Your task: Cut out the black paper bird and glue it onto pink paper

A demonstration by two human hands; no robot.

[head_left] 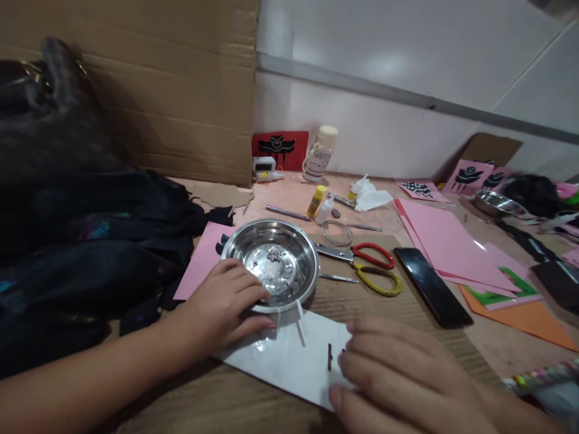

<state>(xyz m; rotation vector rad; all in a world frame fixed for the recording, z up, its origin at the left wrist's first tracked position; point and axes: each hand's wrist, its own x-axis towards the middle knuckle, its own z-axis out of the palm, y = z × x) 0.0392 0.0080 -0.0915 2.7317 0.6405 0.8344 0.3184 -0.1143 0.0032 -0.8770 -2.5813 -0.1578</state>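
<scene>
My left hand point(235, 301) is at the near-left rim of a shiny metal bowl point(310, 283), fingers over the rim and thumb outside, pinching it. Small dark bits point(274, 254) lie inside the bowl. A white sheet point(289, 361) lies in front of the bowl, with a small dark mark near its right end. A thin white stick point(301, 322) leans from the bowl's near rim over the sheet. Over the sheet's right end is my right hand point(389, 367), blurred, with its fingers bent; whether it holds anything cannot be made out.
Scissors point(335, 252) with red and yellow handles, a black phone point(429, 286) and pink sheets point(452, 241) lie to the right. Behind the bowl are a yellow glue stick point(316, 201) and a tumbler point(320, 154). Dark cloth point(90, 253) covers the left; cardboard point(181, 90) stands behind.
</scene>
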